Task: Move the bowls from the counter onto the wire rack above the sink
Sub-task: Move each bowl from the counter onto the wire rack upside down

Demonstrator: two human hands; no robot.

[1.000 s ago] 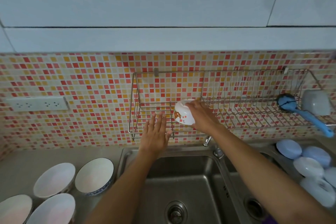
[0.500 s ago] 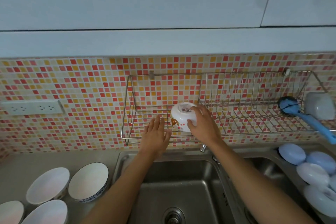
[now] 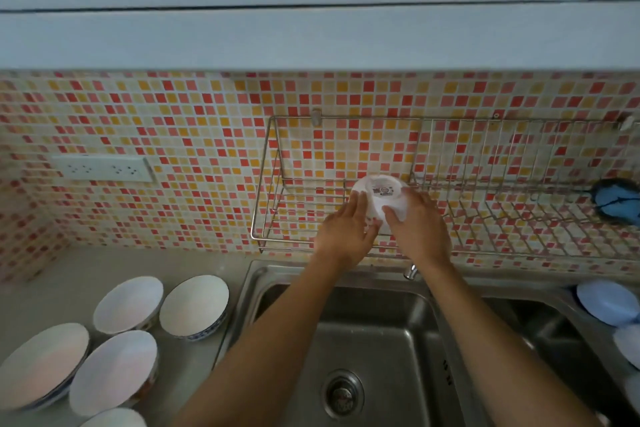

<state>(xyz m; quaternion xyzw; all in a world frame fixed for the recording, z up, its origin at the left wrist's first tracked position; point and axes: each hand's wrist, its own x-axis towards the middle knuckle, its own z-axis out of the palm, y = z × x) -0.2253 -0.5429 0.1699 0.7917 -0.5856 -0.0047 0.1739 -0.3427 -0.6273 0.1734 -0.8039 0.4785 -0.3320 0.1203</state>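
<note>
A small white bowl (image 3: 380, 191) sits upside down on the wire rack (image 3: 277, 204) above the sink, its labelled base facing up. My left hand (image 3: 346, 230) presses against its left side and my right hand (image 3: 417, 227) cups its right side. Several white bowls stand upright on the counter at the lower left, among them one (image 3: 129, 303), a blue-rimmed one (image 3: 194, 305) and a large one (image 3: 43, 362).
A steel double sink (image 3: 377, 350) lies below the rack, with the tap (image 3: 410, 270) at its back edge. A blue brush (image 3: 616, 201) rests at the rack's right end. Pale blue dishes (image 3: 606, 302) sit at the right. A wall socket (image 3: 104, 168) is on the tiled wall.
The bowl has turned from tilted to fully upside down on the rack. My left hand has moved right onto the bowl's side. The view has shifted left.
</note>
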